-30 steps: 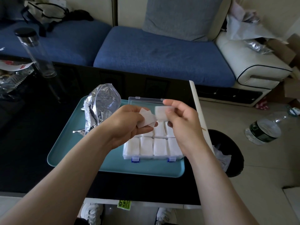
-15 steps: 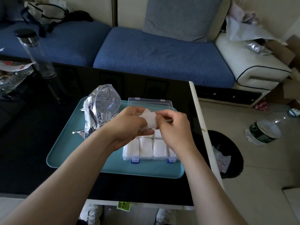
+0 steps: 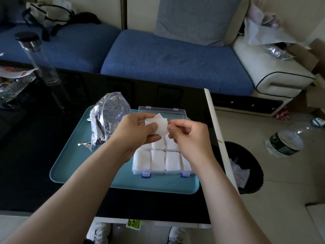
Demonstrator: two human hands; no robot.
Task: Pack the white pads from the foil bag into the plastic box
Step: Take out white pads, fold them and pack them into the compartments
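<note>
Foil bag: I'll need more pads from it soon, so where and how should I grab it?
The foil bag stands crumpled on the teal tray, its mouth gaping up toward the viewer. It is probably best to pinch the mouth's rim from above. That edge is free and open, while the crinkled body below would likely just crush.

The left hand (image 3: 135, 131) and right hand (image 3: 190, 136), pinching white pads (image 3: 159, 125) between them, hang over the far rows of the plastic box (image 3: 163, 171); most of its near row lies uncovered. The crumpled foil bag (image 3: 107, 118) stands just left of them. Bare tray (image 3: 79, 166) lies left of the box; a tall glass bottle (image 3: 42, 62) stands well off.
</note>
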